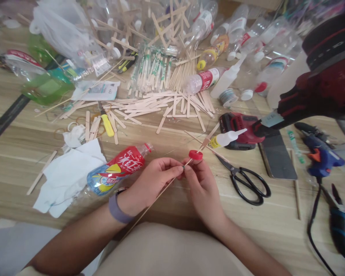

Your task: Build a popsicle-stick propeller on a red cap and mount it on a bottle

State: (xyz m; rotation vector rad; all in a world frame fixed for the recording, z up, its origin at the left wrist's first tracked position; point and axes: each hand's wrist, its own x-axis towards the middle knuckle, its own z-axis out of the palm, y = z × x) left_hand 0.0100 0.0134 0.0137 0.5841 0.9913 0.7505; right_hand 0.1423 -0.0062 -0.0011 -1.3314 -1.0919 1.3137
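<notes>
Both hands meet above the table's front edge, around a long thin wooden stick (152, 205) that slants from lower left to upper right. The fingers of my left hand (158, 178) pinch the stick at a small dark green spot. Right beside them, my right hand (201, 184) has its fingers closed on the stick just below a red bottle cap (196, 155). Flat wooden pieces (204, 144) show at the stick's upper end, beyond the cap. An iced tea bottle (117, 168) with a red label lies uncapped left of my left hand.
Black scissors (237, 176), a glue bottle (225, 139), a phone (277, 155) and a red power tool (307, 92) are on the right, with a blue glue gun (323, 155) beyond. Loose craft sticks (143, 105) and plastic bottles fill the back. White cloth (70, 172) lies left.
</notes>
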